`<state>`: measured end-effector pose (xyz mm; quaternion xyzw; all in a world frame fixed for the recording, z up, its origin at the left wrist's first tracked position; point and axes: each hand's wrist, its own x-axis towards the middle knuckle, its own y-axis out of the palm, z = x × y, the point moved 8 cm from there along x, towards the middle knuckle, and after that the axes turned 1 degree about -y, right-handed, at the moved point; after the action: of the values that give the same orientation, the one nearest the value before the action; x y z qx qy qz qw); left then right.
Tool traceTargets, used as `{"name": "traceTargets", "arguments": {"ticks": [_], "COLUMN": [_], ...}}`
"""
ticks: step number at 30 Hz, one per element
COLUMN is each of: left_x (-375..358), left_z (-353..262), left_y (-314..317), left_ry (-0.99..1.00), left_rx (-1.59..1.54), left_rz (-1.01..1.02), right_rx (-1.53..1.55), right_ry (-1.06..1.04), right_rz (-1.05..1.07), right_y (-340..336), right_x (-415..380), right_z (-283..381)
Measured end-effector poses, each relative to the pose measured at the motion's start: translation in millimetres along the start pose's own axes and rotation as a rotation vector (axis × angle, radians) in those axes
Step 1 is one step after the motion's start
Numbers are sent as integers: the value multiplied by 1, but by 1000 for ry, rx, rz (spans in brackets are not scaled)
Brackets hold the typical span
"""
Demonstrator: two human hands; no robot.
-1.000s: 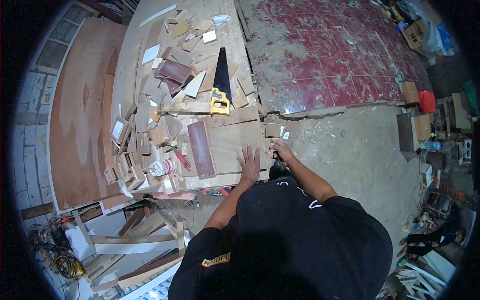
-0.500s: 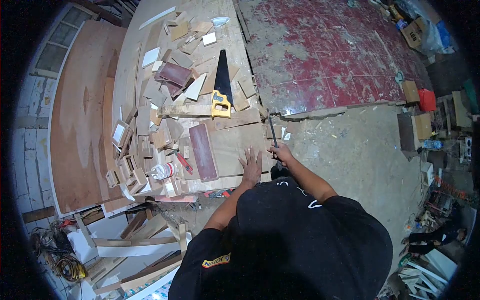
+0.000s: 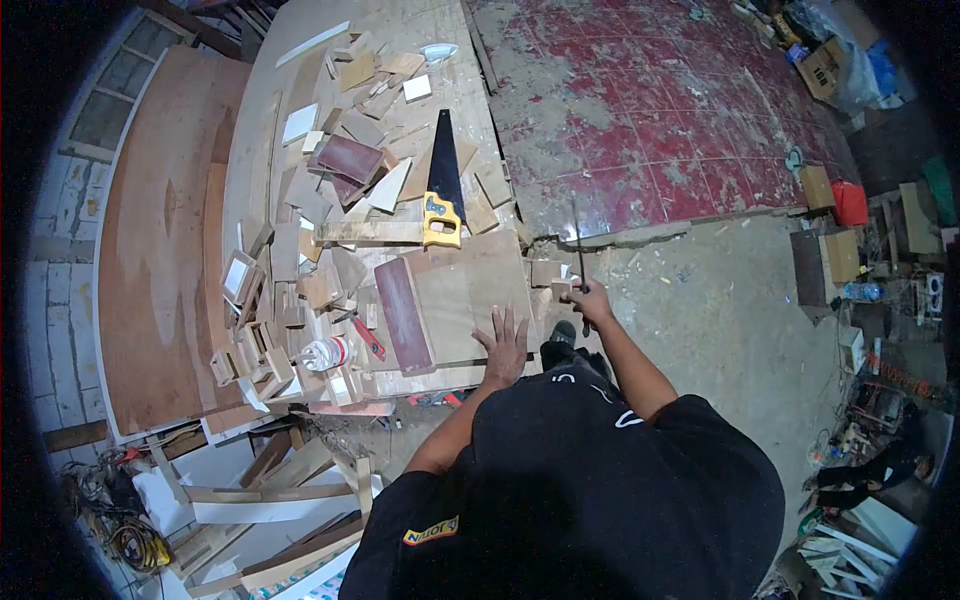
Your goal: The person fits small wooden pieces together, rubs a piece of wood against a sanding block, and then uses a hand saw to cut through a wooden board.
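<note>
My left hand (image 3: 503,345) lies flat with fingers spread on a thin brown board (image 3: 465,300) at the table's front right corner. To the right of the table edge, my right hand (image 3: 592,302) is closed around a long, thin dark tool (image 3: 583,262), whose upper end is blurred. A reddish-brown block (image 3: 404,315) rests on the board's left part. Beyond the board lies a handsaw (image 3: 442,190) with a yellow handle and black blade.
Wood offcuts (image 3: 350,155) cover the table's middle and left. A white container (image 3: 325,353) and a red tool (image 3: 368,337) stand left of the block. Scrap wood (image 3: 270,495) fills the lower left floor. Part of another person (image 3: 868,475) shows at the far right.
My right hand and the dark tool have moved right, away from the table edge. My left hand stays on the board, shifted very slightly. A dark shoe now shows below the edge.
</note>
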<state>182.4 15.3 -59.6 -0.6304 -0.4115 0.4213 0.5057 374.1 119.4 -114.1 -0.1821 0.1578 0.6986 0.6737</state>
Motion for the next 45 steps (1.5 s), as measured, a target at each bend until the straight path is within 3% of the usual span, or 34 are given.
{"name": "traceTargets", "arguments": {"ticks": [5, 7, 8, 9, 11, 15, 19, 29, 45], "left_x": [4, 2, 2, 4, 2, 4, 0, 1, 1], "left_z": [1, 2, 2, 2, 2, 4, 5, 9, 10], "left_y": [-3, -2, -3, -2, 0, 3, 5, 17, 24], "left_ry": [-31, -26, -21, -20, -28, -44, -39, -115, -94], "left_rx": [36, -8, -53, -52, 35, -11, -15, -48, -87], "left_rz": [18, -15, -54, -55, -42, -26, -47, 128, 66], "right_rx": [-87, -257, -127, -127, -132, -179, -131, -94, -81], "right_ry": [120, -313, -171, -173, 103, 135, 94, 142, 173], "right_rz": [47, -107, 17, 16, 61, 211, 103, 185, 165], "right_y": [-6, -5, 3, 7, 20, 48, 60, 71, 69], "right_x": [12, 5, 10, 8, 0, 1, 8, 12, 5], "right_z": [-11, 19, 7, 18, 10, -3, -15, -22, -30]}}
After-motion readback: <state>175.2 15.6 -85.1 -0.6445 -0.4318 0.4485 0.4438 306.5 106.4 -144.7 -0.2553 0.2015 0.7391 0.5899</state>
